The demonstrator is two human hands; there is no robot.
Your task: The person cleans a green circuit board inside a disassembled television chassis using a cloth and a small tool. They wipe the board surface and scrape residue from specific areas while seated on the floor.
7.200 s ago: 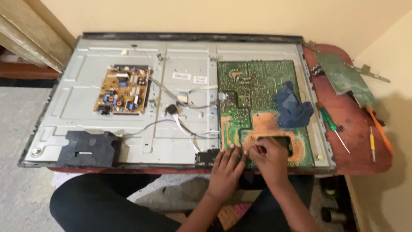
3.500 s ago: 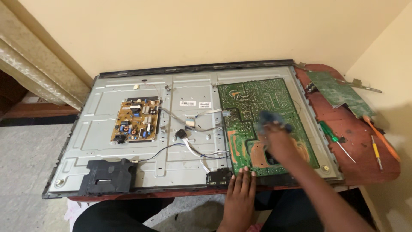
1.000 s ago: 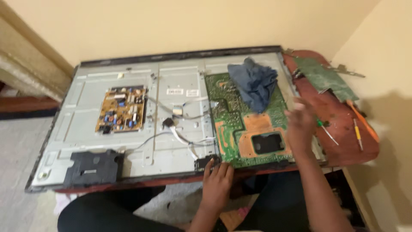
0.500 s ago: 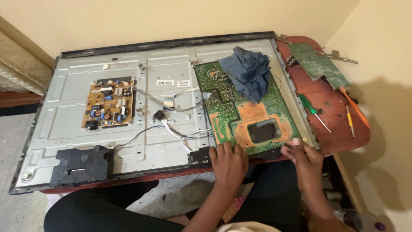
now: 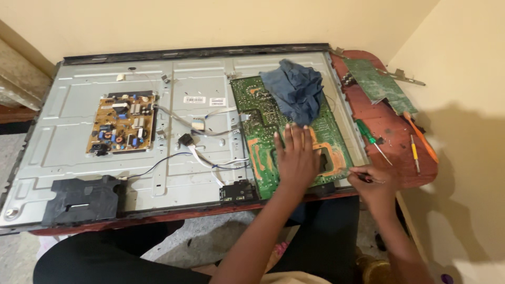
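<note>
A flat-screen panel lies back-up with its grey metal chassis [image 5: 205,173] exposed. On its right part sits a large green circuit board [image 5: 263,121]. My left hand [image 5: 296,156] rests flat on the orange patch of this board, fingers stretched out. My right hand [image 5: 370,183] is at the board's front right corner, closed on a thin metal tool [image 5: 374,179] whose tip points right. A crumpled blue cloth [image 5: 295,93] lies on the far half of the board, just beyond my left fingertips.
A yellow power board [image 5: 123,123] and a black module [image 5: 79,200] sit on the chassis at left, with loose cables [image 5: 205,158] between. On the red table [image 5: 392,158] at right lie a green-handled screwdriver [image 5: 366,131], orange tools [image 5: 419,138] and a second green board [image 5: 379,84].
My left hand has moved from the front edge up onto the green board. My right hand stays at the front right corner. The cloth had been moved to the board's far half earlier.
</note>
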